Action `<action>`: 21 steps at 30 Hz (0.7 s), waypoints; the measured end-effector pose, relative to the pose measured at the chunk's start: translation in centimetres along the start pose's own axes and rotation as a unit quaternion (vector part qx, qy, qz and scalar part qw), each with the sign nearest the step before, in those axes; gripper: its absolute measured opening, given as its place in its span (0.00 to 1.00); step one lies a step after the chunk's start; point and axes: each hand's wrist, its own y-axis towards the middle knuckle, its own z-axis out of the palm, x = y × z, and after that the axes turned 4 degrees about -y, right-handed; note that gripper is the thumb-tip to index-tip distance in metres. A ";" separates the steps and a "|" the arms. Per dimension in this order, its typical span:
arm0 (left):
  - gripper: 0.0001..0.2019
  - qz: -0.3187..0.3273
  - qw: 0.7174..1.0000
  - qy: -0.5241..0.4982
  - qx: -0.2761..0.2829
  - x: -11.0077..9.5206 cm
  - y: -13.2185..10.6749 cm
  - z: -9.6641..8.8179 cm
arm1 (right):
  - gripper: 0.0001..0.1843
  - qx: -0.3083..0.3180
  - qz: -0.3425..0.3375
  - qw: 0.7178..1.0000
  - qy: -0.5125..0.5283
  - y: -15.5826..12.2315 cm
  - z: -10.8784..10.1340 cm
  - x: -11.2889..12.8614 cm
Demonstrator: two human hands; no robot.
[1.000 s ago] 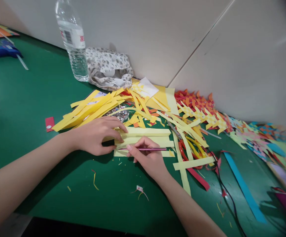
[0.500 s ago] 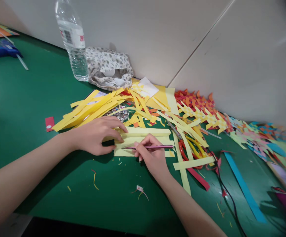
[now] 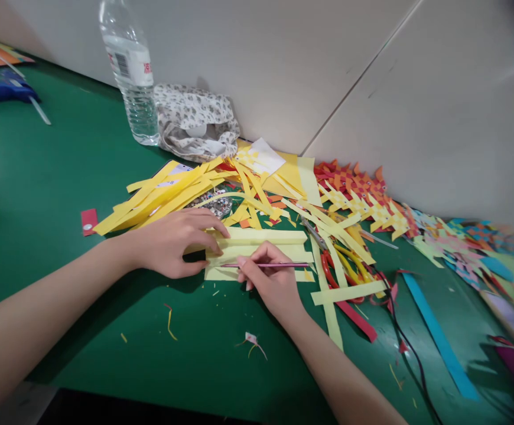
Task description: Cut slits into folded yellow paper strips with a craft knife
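Note:
A pale yellow paper [image 3: 263,237] with long cuts or folds across it lies on the green table. My left hand [image 3: 175,243] presses on its left end, fingers and thumb spread apart. A slim pink pen-shaped tool [image 3: 279,265] is pinched in my right hand [image 3: 272,277], lying nearly level over the paper. Its thin pointed tip is at the paper's left part, close to my left thumb. Whether the tip is a blade or a nib I cannot tell.
Yellow paper strips [image 3: 163,198] are heaped behind my left hand. Red- and yellow-handled scissors [image 3: 330,268] lie under pale strips, beside a black cable [image 3: 405,339]. A water bottle [image 3: 130,82] and patterned pouch [image 3: 197,118] stand by the wall. A blue glue gun [image 3: 4,90] lies far left.
My right hand's fingers have shifted slightly left, and the pink tool has tilted a little and lies more level. My left hand and the paper have stayed in place.

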 end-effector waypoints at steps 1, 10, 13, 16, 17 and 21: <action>0.08 0.000 1.000 0.000 0.000 0.0 0.0 0.0 | 0.15 0.003 -0.003 1.000 0.000 0.0 0.0 0.0; 0.08 -0.002 1.000 -0.004 0.003 0.0 -0.1 0.0 | 0.14 0.009 -0.017 1.000 -0.019 -0.2 0.0 0.2; 0.08 -0.001 1.000 -0.005 0.001 0.0 -0.1 0.0 | 0.14 0.002 -0.014 1.000 -0.019 -0.1 0.1 0.2; 0.08 0.000 1.000 -0.005 0.000 0.0 0.0 0.0 | 0.15 -0.004 -0.012 1.000 -0.019 -0.1 0.1 0.2; 0.08 0.001 1.000 -0.004 0.000 0.0 0.0 0.0 | 0.15 -0.005 -0.011 1.000 -0.019 -0.1 0.1 0.2; 0.08 0.005 1.000 -0.003 0.000 0.0 0.0 0.0 | 0.15 -0.013 -0.012 1.000 -0.018 -0.1 0.1 0.1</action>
